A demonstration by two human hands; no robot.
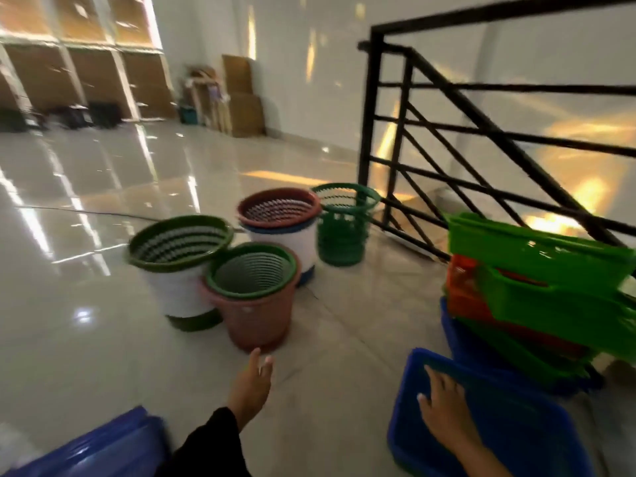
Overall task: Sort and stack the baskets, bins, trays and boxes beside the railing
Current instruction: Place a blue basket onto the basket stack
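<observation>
light: dim, warm patches on the wall (585,139) | glare: white streaks on glossy floor (86,208) | blur: motion smear throughout | distortion: wide-angle bending at edges

My right hand (444,413) covers part of the blue plastic tray (516,432), which runs off the bottom edge. The stacked green plastic crates (543,256) at right are cut by the frame and smeared with motion. At lower left, a glossy blue plastic sheet-like thing (103,445) is cropped; I cannot tell what it is
</observation>
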